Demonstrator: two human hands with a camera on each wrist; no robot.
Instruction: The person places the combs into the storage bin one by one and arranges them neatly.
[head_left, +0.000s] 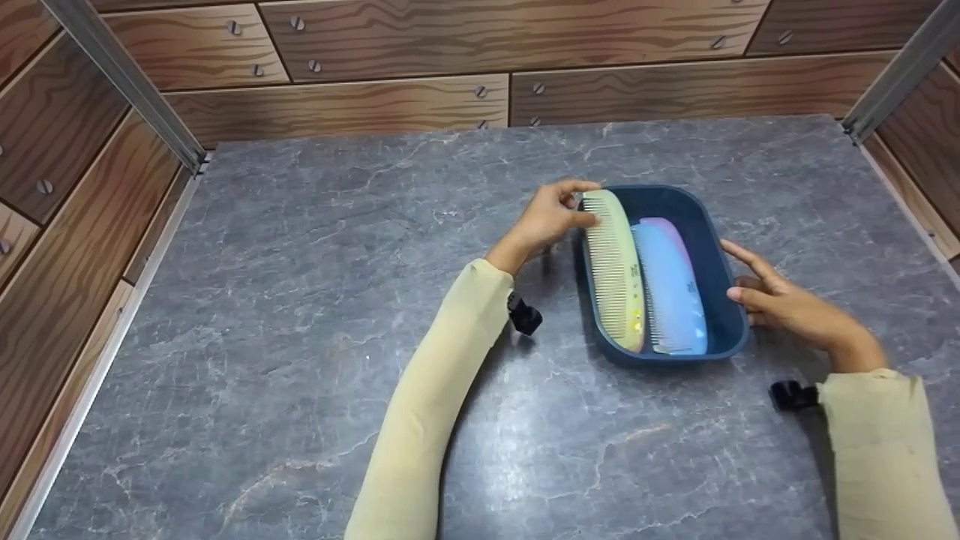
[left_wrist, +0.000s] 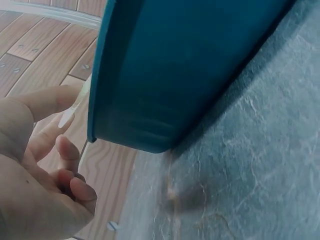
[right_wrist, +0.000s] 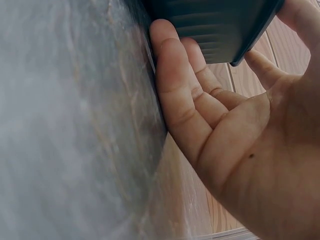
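A dark blue tub (head_left: 721, 315) with rounded corners stands on the grey marbled table. My left hand (head_left: 549, 214) pinches the upper end of a yellow-green comb (head_left: 626, 270) between thumb and fingers, at the tub's left rim. That comb lies lengthwise along the left inner side, teeth facing left. Beside it in the tub is a blue comb (head_left: 671, 285) with a pink-purple edge. My right hand (head_left: 787, 304) rests against the outside of the right wall, thumb at the rim. In the right wrist view, its lower fingers (right_wrist: 175, 75) touch the ribbed wall near the table.
Wood-patterned panels (head_left: 390, 105) with printed screws border the table at the back and sides. Metal posts (head_left: 124, 82) rise at the back corners. A small black camera (head_left: 525, 316) sits at the left wrist, and another black camera (head_left: 791, 395) at the right.
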